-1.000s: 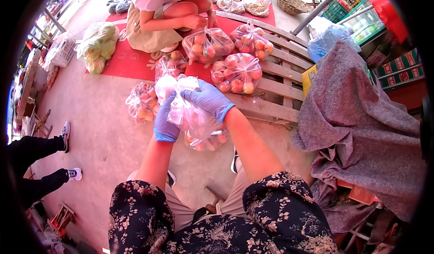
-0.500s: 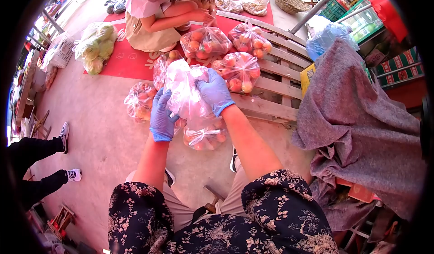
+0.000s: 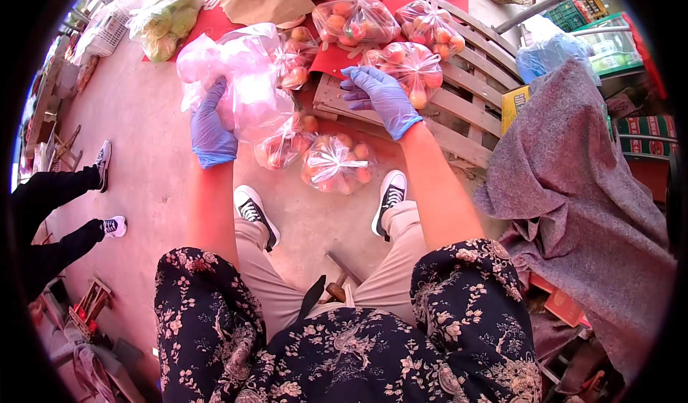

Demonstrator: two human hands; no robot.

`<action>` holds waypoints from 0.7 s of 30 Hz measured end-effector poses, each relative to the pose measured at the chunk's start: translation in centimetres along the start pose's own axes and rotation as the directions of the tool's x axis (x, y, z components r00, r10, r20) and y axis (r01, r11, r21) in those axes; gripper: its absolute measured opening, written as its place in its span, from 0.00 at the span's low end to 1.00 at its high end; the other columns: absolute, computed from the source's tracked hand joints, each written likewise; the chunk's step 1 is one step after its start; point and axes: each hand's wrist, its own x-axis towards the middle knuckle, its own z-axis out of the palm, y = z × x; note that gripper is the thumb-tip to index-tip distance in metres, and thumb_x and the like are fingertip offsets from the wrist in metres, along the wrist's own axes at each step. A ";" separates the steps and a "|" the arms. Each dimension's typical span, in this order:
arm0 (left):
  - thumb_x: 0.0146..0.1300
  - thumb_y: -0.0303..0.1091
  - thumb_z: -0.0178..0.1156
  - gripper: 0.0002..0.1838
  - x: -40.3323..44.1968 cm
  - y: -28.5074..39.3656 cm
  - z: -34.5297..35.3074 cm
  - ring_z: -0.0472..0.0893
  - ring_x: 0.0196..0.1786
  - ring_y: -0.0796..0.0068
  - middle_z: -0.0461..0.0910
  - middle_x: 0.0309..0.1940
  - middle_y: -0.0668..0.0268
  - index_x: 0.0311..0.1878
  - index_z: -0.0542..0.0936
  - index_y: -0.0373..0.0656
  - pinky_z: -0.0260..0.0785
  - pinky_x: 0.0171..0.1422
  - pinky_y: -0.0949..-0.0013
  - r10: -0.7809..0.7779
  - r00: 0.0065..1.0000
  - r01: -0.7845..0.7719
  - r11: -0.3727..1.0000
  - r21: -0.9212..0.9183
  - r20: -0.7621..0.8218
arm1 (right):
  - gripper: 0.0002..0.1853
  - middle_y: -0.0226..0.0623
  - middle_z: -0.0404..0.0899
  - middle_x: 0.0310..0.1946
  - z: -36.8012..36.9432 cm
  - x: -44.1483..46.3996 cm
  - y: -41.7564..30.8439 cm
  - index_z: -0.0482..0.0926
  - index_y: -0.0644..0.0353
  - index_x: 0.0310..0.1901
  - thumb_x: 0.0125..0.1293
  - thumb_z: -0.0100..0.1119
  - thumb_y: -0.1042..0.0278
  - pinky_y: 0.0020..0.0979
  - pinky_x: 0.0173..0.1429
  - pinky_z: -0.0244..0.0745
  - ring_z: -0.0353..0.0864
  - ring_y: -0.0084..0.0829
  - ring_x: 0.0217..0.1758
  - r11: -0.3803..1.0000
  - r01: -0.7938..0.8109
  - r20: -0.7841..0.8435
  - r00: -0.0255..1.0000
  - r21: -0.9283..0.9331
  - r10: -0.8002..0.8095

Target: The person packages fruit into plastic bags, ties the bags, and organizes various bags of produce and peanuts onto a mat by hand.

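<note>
My left hand (image 3: 213, 134), in a blue glove, is closed on a bunch of thin, pale pink-white plastic bags (image 3: 247, 66), held up over the floor. My gloved right hand (image 3: 383, 98) has its fingers stretched out with nothing in them, just in front of a tied clear bag of round red-orange fruit (image 3: 416, 62). Between my hands and lower down, another knotted fruit bag (image 3: 339, 165) stands on the floor. Beside it is a fruit bag (image 3: 279, 148), partly covered by the plastic bags.
A wooden pallet (image 3: 451, 102) with a red cloth (image 3: 333, 59) bears more fruit bags (image 3: 356, 21). A person in beige (image 3: 261, 1) crouches behind them. A bag of green vegetables (image 3: 166, 23) stands left, and a grey blanket (image 3: 566, 166) hangs right. Another person's legs (image 3: 61, 188) show at left.
Both hands were at the plastic bags; now the right has let go and moved right. My left hand has carried them left. The view has tipped down, showing my shoes.
</note>
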 end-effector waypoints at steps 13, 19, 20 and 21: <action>0.65 0.34 0.49 0.20 1.6 4.6 -4.7 0.72 0.57 0.62 0.71 0.55 0.58 0.59 0.66 0.38 0.66 0.61 0.56 0.038 0.967 -0.059 0.995 -0.079 -0.252 | 0.44 0.55 0.72 0.52 1.9 1.2 29.7 0.54 0.66 0.63 0.50 0.61 0.51 0.40 0.57 0.69 0.74 0.48 0.54 0.319 -0.606 -0.442 0.772 -0.729 0.456; 0.65 0.33 0.50 0.21 2.1 3.8 -2.9 0.71 0.58 0.61 0.70 0.56 0.57 0.60 0.64 0.38 0.65 0.61 0.58 -0.023 0.976 0.011 0.998 -0.057 -0.217 | 0.20 0.48 0.77 0.47 -0.4 3.0 27.2 0.79 0.59 0.46 0.57 0.46 0.58 0.42 0.53 0.71 0.76 0.48 0.50 0.245 -0.422 -0.277 0.841 -0.873 0.464; 0.64 0.34 0.50 0.21 2.3 3.5 -3.0 0.71 0.58 0.62 0.70 0.56 0.58 0.60 0.65 0.38 0.65 0.62 0.58 -0.026 0.980 0.015 0.998 -0.056 -0.196 | 0.21 0.48 0.76 0.48 -1.2 3.0 27.9 0.78 0.59 0.48 0.58 0.46 0.58 0.42 0.54 0.71 0.76 0.46 0.52 0.212 -0.396 -0.260 0.842 -0.894 0.473; 0.64 0.34 0.51 0.21 2.4 3.2 -2.9 0.71 0.58 0.62 0.70 0.56 0.58 0.60 0.65 0.38 0.65 0.62 0.58 -0.026 0.985 0.017 0.998 -0.056 -0.173 | 0.21 0.48 0.76 0.48 -1.5 2.7 27.7 0.78 0.59 0.48 0.58 0.45 0.57 0.41 0.55 0.70 0.75 0.46 0.53 0.214 -0.407 -0.281 0.848 -0.888 0.449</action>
